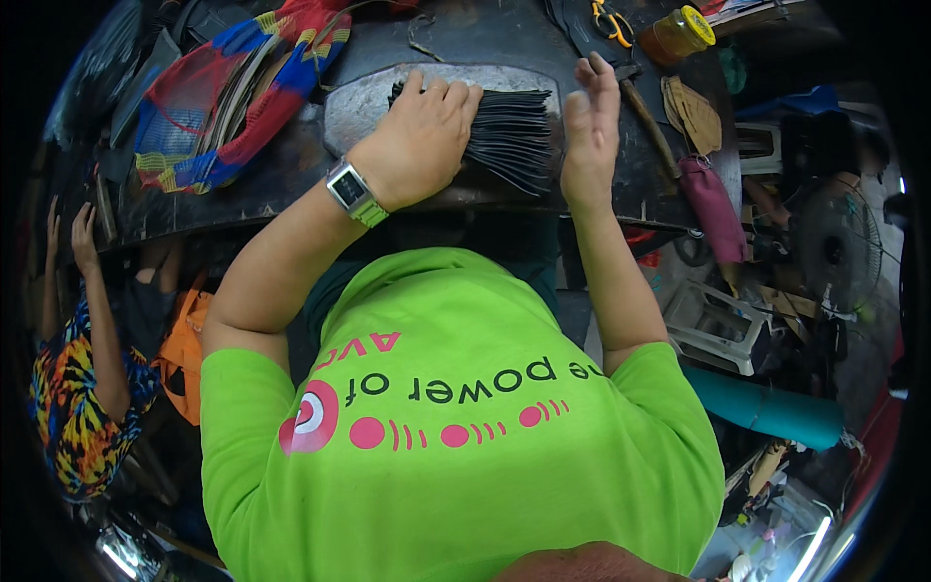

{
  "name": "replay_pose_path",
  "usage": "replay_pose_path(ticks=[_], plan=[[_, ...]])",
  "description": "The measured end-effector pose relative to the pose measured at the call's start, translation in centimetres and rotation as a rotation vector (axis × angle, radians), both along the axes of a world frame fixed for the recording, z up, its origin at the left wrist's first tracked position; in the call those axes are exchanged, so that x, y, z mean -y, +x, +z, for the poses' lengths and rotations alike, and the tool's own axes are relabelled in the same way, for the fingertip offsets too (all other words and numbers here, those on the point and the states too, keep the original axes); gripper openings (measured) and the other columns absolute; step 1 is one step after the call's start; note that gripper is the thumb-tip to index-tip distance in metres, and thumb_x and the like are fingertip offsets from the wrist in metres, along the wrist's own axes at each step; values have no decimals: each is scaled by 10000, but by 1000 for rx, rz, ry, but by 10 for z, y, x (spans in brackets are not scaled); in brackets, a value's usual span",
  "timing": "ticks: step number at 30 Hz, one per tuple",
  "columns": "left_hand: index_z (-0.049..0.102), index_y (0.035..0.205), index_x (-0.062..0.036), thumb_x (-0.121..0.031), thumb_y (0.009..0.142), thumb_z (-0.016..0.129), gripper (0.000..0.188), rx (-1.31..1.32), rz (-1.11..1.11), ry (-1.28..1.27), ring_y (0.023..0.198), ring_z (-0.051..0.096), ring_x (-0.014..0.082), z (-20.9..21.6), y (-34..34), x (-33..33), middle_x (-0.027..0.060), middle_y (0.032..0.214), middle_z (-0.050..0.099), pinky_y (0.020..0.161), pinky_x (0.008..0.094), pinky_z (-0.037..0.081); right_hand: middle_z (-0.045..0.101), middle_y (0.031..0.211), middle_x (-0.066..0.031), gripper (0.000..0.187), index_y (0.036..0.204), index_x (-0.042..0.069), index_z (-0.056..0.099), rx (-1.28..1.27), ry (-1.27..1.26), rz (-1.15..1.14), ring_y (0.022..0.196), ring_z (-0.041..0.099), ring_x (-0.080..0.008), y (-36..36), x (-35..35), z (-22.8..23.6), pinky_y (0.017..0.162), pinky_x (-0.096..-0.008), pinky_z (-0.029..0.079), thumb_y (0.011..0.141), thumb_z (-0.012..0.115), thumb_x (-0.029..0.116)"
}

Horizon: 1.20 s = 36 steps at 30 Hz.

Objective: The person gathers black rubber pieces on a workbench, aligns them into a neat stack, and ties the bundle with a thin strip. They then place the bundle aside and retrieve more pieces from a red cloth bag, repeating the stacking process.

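Observation:
My left hand (pixel 419 134), with a watch on its wrist, lies over the left part of a fanned stack of thin black strips (pixel 512 136). Its fingers curl over the stack's far edge and grip it. The strips rest on a worn grey slab (pixel 361 109) on the dark table; their right ends spread out and overlap the slab's near edge. My right hand (pixel 592 131) is raised just right of the stack, palm facing it, fingers stretched out and nothing in them. Beside that hand lies a hammer (pixel 648 126) with a wooden handle. What the strips are made of I cannot tell.
A red and blue mesh bag (pixel 228 107) of flat pieces lies at the left. Orange-handled scissors (pixel 613 21), a yellow-lidded jar (pixel 677 37), brown cut pieces (pixel 691 114) and a maroon roll (pixel 713 209) are at the right. Another person (pixel 87 388) sits at the left.

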<state>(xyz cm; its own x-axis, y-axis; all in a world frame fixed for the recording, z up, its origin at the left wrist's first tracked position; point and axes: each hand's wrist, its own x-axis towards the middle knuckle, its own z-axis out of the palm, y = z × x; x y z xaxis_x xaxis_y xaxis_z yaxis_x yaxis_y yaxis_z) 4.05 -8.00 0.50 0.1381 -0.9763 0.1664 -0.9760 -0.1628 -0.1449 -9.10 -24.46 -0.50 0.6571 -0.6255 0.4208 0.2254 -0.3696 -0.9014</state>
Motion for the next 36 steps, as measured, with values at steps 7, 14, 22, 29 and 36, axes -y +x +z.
replay_pose_path(ticks=[7, 14, 22, 29, 36], plan=[[452, 1426, 59, -459, 744, 829, 935, -222, 47, -79, 1166, 531, 302, 4, 2, 2, 152, 1207, 574, 1032, 430, 399, 484, 1503, -155, 699, 1567, 33, 375, -144, 334, 280, 1367, 472, -207, 13, 2, -16, 1161, -341, 343, 1100, 358, 553], [468, 1372, 32, -432, 731, 845, 876, -246, 25, -75, 1107, 534, 309, 1, 11, 4, 149, 1148, 572, 1019, 425, 400, 712, 1167, -106, 414, 1229, 33, 724, -353, -181, -105, 1098, 652, -190, 43, 112, -3, 946, -314, 509, 928, 754, 315], [472, 1360, 27, -416, 721, 852, 865, -255, 30, -93, 1107, 533, 317, 1, 10, 4, 150, 1155, 573, 1012, 425, 398, 668, 1255, -206, 483, 1213, 99, 746, -1047, -814, -419, 1180, 620, -410, 89, 169, -28, 1009, -542, 473, 924, 692, 483], [472, 1362, 26, -405, 711, 859, 871, -255, 20, -137, 1106, 530, 313, -3, 11, 3, 151, 1163, 573, 1009, 424, 394, 704, 1211, -194, 446, 1193, 96, 742, -895, -532, -309, 1162, 655, -370, 100, 178, -36, 987, -472, 505, 830, 831, 340], [471, 1374, 24, -411, 718, 855, 875, -259, 43, -93, 1100, 527, 307, -2, 11, 4, 148, 1160, 572, 980, 414, 398, 740, 1024, -156, 512, 1167, 12, 728, -724, -427, -237, 947, 713, -277, 102, 184, -46, 849, -393, 551, 749, 897, 256]])
